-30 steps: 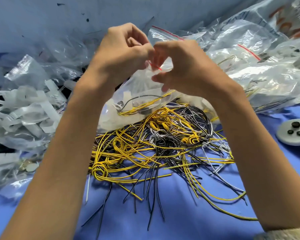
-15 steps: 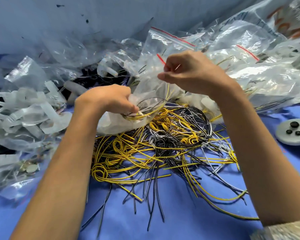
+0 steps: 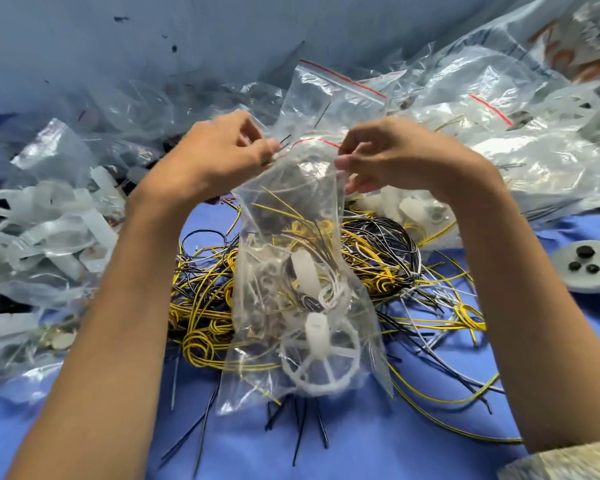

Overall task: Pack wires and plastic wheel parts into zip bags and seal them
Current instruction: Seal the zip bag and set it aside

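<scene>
A clear zip bag (image 3: 302, 209) hangs upright in the air between the two hands, above the middle of the table. Its mouth with the red strip (image 3: 321, 142) is at the top and its bottom is low over the wire pile. Inside the bag, a white spoked plastic wheel (image 3: 317, 365) lies at the bottom with other white plastic pieces above it, and yellow, black and white bagged wires (image 3: 291, 220) run up through the upper half. The left hand (image 3: 219, 150) pinches the bag's top left corner between curled fingers and thumb, and a thin black wire end (image 3: 285, 140) pokes up just beside its fingertips. The right hand (image 3: 402, 157) pinches the top right corner in the same way, with its fingers curled. Whether the mouth of the bag is sealed cannot be told. Under and behind the bag, a loose tangle of yellow, black and white wires (image 3: 378, 251) spreads over a blue cloth (image 3: 361, 452). A heap of pale plastic strips (image 3: 49, 216) lies to the left. Many other clear bags (image 3: 499, 150), some with red strips, are piled behind and to the right. A grey disc (image 3: 589, 271) with three small black knobs (image 3: 584, 252) on it sits at the right edge. A light sleeve (image 3: 568, 462) shows at the lower right corner.
</scene>
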The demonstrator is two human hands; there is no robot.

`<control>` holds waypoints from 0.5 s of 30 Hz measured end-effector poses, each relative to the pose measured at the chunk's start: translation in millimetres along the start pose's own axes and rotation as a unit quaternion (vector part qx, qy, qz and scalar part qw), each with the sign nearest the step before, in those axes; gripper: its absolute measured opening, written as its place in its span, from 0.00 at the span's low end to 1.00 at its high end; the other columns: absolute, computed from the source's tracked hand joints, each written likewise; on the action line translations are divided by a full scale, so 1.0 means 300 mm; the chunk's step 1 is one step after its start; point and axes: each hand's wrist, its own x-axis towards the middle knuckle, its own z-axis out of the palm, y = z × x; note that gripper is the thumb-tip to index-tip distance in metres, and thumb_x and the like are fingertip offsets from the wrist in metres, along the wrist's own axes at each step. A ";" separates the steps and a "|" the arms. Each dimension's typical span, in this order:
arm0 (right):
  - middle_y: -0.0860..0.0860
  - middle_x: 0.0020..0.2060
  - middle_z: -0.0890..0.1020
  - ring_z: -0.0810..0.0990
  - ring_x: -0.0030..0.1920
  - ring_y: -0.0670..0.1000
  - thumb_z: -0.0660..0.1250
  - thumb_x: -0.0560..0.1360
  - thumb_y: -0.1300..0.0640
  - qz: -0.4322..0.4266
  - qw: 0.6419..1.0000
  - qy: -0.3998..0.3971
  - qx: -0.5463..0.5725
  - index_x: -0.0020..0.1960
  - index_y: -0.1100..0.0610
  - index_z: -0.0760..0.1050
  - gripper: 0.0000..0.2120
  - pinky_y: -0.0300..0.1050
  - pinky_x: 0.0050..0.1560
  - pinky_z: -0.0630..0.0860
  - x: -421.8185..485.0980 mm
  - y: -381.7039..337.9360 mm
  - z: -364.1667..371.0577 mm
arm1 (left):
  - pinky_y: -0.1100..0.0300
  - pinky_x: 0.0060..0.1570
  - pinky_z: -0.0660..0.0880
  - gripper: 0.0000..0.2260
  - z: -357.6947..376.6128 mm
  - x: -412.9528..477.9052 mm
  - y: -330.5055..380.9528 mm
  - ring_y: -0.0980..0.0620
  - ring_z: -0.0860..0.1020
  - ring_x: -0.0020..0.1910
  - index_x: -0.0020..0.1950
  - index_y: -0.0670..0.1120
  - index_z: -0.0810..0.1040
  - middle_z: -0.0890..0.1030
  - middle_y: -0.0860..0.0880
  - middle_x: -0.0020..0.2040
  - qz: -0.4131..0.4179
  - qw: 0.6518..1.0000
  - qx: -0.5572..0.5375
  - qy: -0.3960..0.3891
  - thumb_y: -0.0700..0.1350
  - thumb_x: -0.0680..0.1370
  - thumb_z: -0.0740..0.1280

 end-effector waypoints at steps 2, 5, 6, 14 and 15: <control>0.54 0.41 0.83 0.84 0.42 0.50 0.65 0.77 0.55 -0.011 1.000 -0.011 0.015 0.41 0.53 0.76 0.06 0.38 0.41 0.78 -0.005 -0.002 0.000 | 0.54 0.44 0.71 0.17 0.011 0.006 -0.043 0.49 0.73 0.42 0.50 0.44 0.77 0.76 0.48 0.42 -0.015 0.992 -0.088 -0.092 0.58 0.77 0.62; 0.53 0.39 0.83 0.82 0.37 0.45 0.64 0.78 0.55 -0.020 1.000 -0.003 0.017 0.40 0.54 0.76 0.09 0.31 0.36 0.75 -0.007 -0.007 0.001 | 0.54 0.48 0.67 0.17 0.012 -0.014 -0.085 0.51 0.68 0.44 0.53 0.43 0.78 0.72 0.47 0.42 -0.018 0.973 -0.105 -0.203 0.54 0.79 0.59; 0.52 0.38 0.82 0.81 0.37 0.44 0.63 0.78 0.55 -0.019 1.000 -0.001 0.017 0.40 0.54 0.76 0.09 0.31 0.35 0.74 -0.007 -0.008 0.001 | 0.54 0.50 0.68 0.14 0.009 -0.013 -0.099 0.51 0.69 0.45 0.52 0.45 0.79 0.74 0.47 0.42 -0.024 0.974 -0.099 -0.204 0.53 0.80 0.59; 0.47 0.33 0.79 0.77 0.31 0.39 0.62 0.79 0.56 -0.018 0.999 0.028 0.019 0.39 0.54 0.75 0.10 0.31 0.36 0.75 0.001 0.006 -0.005 | 0.64 0.42 0.71 0.12 -0.002 -0.027 -0.113 0.61 0.79 0.29 0.39 0.43 0.74 0.81 0.51 0.32 -0.094 0.968 -0.157 -0.174 0.48 0.80 0.61; 0.47 0.33 0.79 0.77 0.32 0.40 0.62 0.79 0.56 -0.015 0.999 0.028 0.014 0.39 0.54 0.74 0.10 0.34 0.38 0.75 0.003 0.011 -0.007 | 0.66 0.40 0.72 0.12 -0.006 -0.029 -0.111 0.62 0.77 0.27 0.38 0.43 0.74 0.81 0.50 0.31 -0.087 0.971 -0.151 -0.162 0.46 0.79 0.62</control>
